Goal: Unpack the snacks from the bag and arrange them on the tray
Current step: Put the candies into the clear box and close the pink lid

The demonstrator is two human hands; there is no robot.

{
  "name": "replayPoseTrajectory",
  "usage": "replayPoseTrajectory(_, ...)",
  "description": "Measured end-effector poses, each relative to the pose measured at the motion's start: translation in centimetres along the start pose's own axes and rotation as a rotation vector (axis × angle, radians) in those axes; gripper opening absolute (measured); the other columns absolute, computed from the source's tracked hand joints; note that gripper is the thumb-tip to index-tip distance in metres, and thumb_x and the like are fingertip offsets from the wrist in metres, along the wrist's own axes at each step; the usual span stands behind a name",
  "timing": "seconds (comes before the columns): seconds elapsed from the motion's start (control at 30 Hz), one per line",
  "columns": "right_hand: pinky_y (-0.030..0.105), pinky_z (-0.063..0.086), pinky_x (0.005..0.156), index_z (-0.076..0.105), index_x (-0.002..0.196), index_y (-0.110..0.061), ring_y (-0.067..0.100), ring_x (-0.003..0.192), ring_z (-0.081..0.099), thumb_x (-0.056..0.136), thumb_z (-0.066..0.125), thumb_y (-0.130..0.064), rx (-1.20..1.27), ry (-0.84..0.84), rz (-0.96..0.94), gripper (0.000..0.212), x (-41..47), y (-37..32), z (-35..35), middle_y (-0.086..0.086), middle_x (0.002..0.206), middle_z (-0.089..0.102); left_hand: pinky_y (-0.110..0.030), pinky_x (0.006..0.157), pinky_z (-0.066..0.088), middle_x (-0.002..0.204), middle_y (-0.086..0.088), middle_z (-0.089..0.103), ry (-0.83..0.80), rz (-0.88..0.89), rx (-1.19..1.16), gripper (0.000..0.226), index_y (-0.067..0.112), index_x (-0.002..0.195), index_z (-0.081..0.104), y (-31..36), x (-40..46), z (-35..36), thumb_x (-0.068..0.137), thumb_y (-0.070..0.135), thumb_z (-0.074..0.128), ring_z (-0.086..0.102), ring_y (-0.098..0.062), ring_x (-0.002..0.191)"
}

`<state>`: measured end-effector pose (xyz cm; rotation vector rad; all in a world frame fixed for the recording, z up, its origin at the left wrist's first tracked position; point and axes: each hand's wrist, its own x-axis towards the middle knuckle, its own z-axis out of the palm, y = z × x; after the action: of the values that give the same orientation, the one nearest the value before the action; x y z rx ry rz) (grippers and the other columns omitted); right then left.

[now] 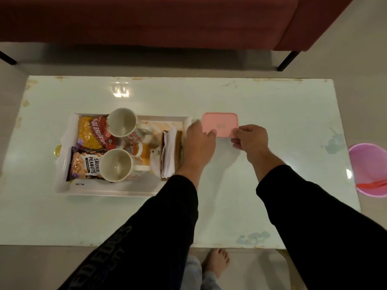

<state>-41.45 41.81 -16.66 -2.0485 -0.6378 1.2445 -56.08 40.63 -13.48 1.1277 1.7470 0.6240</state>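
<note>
A white tray (125, 190) lies on the left half of the table. On it are a yellow sev packet (92, 131), a salted peanuts packet (84, 165), two white mugs, one at the back (122, 122) and one at the front (116, 165), and a folded brown paper bag (170, 152) at its right end. Just right of the tray sits a pink lidded box (219, 124). My left hand (198, 144) touches the box's left edge with relaxed fingers. My right hand (251, 139) pinches its front right corner.
The white glossy table (272, 185) stretches to the right of the box. A pink plastic tub (370, 170) with a red utensil stands on the floor off the right end. A dark red sofa (167, 19) runs behind the table. My bare foot (216, 261) shows below the front edge.
</note>
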Motion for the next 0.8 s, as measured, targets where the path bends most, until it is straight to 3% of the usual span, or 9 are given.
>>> replayPoseTrajectory(0.1, 0.037, 0.062, 0.068, 0.070, 0.078, -0.006, 0.021, 0.063, 0.068, 0.083, 0.071, -0.009, 0.025, 0.043, -0.026, 0.006, 0.8, -0.1, -1.3, 0.011, 0.072, 0.071, -0.038, 0.096, 0.047, 0.128, -0.013, 0.058, -0.034, -0.019, 0.043, 0.033, 0.003, 0.124, 0.053, 0.5, 0.5, 1.5, 0.096, 0.019, 0.054, 0.056, -0.029, 0.115)
replayPoseTrajectory(0.2, 0.037, 0.062, 0.069, 0.069, 0.075, -0.008, 0.022, 0.063, 0.068, 0.084, 0.072, -0.010, 0.035, 0.094, -0.028, 0.009, 1.8, -0.2, -3.3, 0.009, 0.069, 0.069, -0.027, 0.095, 0.040, 0.132, -0.004, 0.055, -0.078, -0.013, -0.035, 0.035, 0.007, 0.130, 0.052, 1.2, 0.0, 2.7, 0.097, 0.016, 0.052, 0.053, -0.024, 0.122)
replayPoseTrajectory(0.3, 0.037, 0.062, 0.068, 0.068, 0.074, -0.008, 0.022, 0.063, 0.068, 0.083, 0.072, -0.009, 0.034, 0.122, -0.032, 0.010, 2.7, 0.1, -5.2, 0.010, 0.070, 0.069, -0.026, 0.101, 0.038, 0.140, 0.000, 0.052, -0.143, -0.038, -0.173, 0.043, 0.011, 0.140, 0.046, 1.2, -1.3, 3.6, 0.098, 0.017, 0.054, 0.051, -0.016, 0.124)
replayPoseTrajectory(0.37, 0.035, 0.062, 0.067, 0.069, 0.076, -0.007, 0.021, 0.062, 0.068, 0.083, 0.072, -0.008, 0.032, 0.103, -0.034, 0.008, 2.7, 0.3, -5.9, 0.011, 0.073, 0.070, -0.036, 0.107, 0.043, 0.134, 0.002, 0.056, -0.167, -0.064, -0.219, 0.041, 0.013, 0.136, 0.051, 0.4, -2.7, 3.6, 0.096, 0.016, 0.057, 0.056, -0.013, 0.114)
replayPoseTrajectory(0.47, 0.034, 0.061, 0.066, 0.070, 0.090, -0.005, 0.019, 0.065, 0.069, 0.085, 0.072, -0.019, 0.077, 0.111, -0.009, 0.015, 2.1, 0.9, -6.1, 0.012, 0.085, 0.071, -0.044, 0.099, 0.050, 0.110, 0.007, 0.065, -0.172, -0.052, -0.265, 0.026, 0.016, 0.119, 0.064, -0.9, -4.6, 1.9, 0.094, 0.015, 0.061, 0.061, -0.010, 0.097)
replayPoseTrajectory(0.53, 0.034, 0.056, 0.072, 0.069, 0.097, -0.010, 0.021, 0.078, 0.068, 0.086, 0.068, -0.031, -0.052, 0.277, -0.038, 0.024, 0.8, 1.5, -5.8, 0.007, 0.093, 0.072, -0.039, 0.089, 0.055, 0.097, 0.010, 0.069, -0.106, 0.027, -0.273, 0.016, 0.023, 0.106, 0.068, -1.2, -5.6, -0.6, 0.093, 0.016, 0.063, 0.066, -0.010, 0.090)
replayPoseTrajectory(0.6, 0.028, 0.046, 0.073, 0.068, 0.092, -0.013, 0.023, 0.084, 0.066, 0.085, 0.063, -0.034, -0.206, 0.378, -0.126, 0.022, -1.9, 2.2, -4.7, 0.002, 0.089, 0.071, -0.027, 0.074, 0.055, 0.085, 0.012, 0.072, 0.013, 0.105, -0.290, 0.013, 0.031, 0.095, 0.069, -1.5, -6.2, -4.6, 0.092, 0.019, 0.063, 0.068, -0.007, 0.081)
replayPoseTrajectory(0.7, 0.033, 0.050, 0.073, 0.066, 0.082, -0.015, 0.028, 0.083, 0.067, 0.084, 0.066, -0.031, -0.223, 0.185, -0.169, 0.015, -6.1, 3.1, -1.2, 0.001, 0.078, 0.069, -0.017, 0.060, 0.051, 0.073, 0.014, 0.071, 0.247, 0.215, -0.217, 0.010, 0.034, 0.084, 0.069, -2.5, -6.1, -11.6, 0.088, 0.037, 0.060, 0.067, -0.004, 0.068)
replayPoseTrajectory(0.8, 0.049, 0.056, 0.082, 0.067, 0.089, -0.015, 0.029, 0.087, 0.069, 0.082, 0.070, -0.027, -0.217, -0.059, -0.135, 0.014, -8.5, 3.4, 3.5, 0.004, 0.085, 0.071, -0.030, 0.063, 0.052, 0.064, 0.010, 0.066, 0.509, 0.202, -0.186, 0.022, 0.024, 0.078, 0.069, -5.2, -4.6, -19.1, 0.084, 0.042, 0.058, 0.061, -0.012, 0.063)
